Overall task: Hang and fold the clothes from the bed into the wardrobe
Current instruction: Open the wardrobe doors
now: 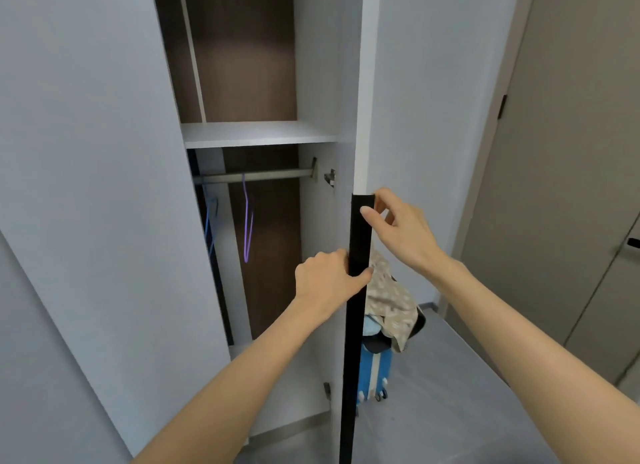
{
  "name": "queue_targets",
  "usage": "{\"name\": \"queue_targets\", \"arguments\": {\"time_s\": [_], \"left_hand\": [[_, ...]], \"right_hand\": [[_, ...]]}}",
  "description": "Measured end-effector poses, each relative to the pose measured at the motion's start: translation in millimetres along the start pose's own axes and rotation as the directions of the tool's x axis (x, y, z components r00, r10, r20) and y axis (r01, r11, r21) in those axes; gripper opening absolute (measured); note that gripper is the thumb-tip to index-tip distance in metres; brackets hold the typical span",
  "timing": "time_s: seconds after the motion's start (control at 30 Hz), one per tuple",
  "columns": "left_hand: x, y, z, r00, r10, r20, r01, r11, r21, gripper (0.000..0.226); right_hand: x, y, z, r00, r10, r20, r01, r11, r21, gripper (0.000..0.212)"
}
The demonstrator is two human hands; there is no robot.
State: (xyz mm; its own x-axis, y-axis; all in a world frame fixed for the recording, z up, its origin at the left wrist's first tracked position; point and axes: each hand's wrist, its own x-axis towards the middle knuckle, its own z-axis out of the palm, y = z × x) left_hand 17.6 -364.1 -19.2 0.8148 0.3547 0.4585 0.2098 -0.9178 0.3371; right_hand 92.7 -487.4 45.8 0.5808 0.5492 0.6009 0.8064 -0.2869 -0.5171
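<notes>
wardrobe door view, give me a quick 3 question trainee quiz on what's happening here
1. True or false: the left hand and the right hand both hold the black handle strip on the door edge.
2. The hangers on the rail are: A) purple and blue, B) red and green, C) all white.
3. Fill in: the patterned clothes behind the door lie on top of a ____ suitcase.

Key: 1 true; 2 A; 3 blue.
</notes>
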Motion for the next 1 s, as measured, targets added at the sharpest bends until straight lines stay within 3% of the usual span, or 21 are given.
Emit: {"name": "queue_targets", "arguments": {"time_s": [0.23, 0.47, 0.57, 0.73, 0.83, 1.0], "left_hand": [[14.6, 61.8, 27.7, 0.996, 0.014, 0.088, -0.016, 0.999, 0.03, 0.044], [24.2, 84.2, 43.5, 0.989, 0.13, 0.068, -0.135, 0.987, 0.084, 0.044], [27.5, 79.4, 43.4, 0.985, 0.132, 0.108, -0.137, 0.99, 0.034, 0.043], [19.9, 52.0, 41.0, 0.973, 0.181, 0.141, -0.153, 0.97, -0.187, 0.034], [7.5, 21.0, 40.9, 0.982, 0.11, 0.152, -0.076, 0.975, -0.211, 0.042], [-3.8, -34.7, 21.7, 0.983, -0.143, 0.113, 0.16, 0.974, -0.162, 0.07]], "right_hand": [[-10.4, 45.7, -47.1, 0.994, 0.106, -0.013, -0.106, 0.994, -0.002, 0.017], [-10.6, 67.1, -76.2, 0.988, 0.155, 0.014, -0.155, 0.988, -0.01, 0.017], [-12.1, 66.1, -73.8, 0.987, 0.156, 0.027, -0.154, 0.987, -0.037, 0.021], [-29.8, 52.4, -75.6, 0.985, 0.139, -0.1, -0.163, 0.943, -0.292, 0.03], [-39.8, 36.0, -77.5, 0.999, 0.053, -0.013, -0.055, 0.97, -0.236, 0.022], [-31.4, 12.1, -58.0, 0.972, -0.055, 0.229, 0.077, 0.993, -0.09, 0.003]]}}
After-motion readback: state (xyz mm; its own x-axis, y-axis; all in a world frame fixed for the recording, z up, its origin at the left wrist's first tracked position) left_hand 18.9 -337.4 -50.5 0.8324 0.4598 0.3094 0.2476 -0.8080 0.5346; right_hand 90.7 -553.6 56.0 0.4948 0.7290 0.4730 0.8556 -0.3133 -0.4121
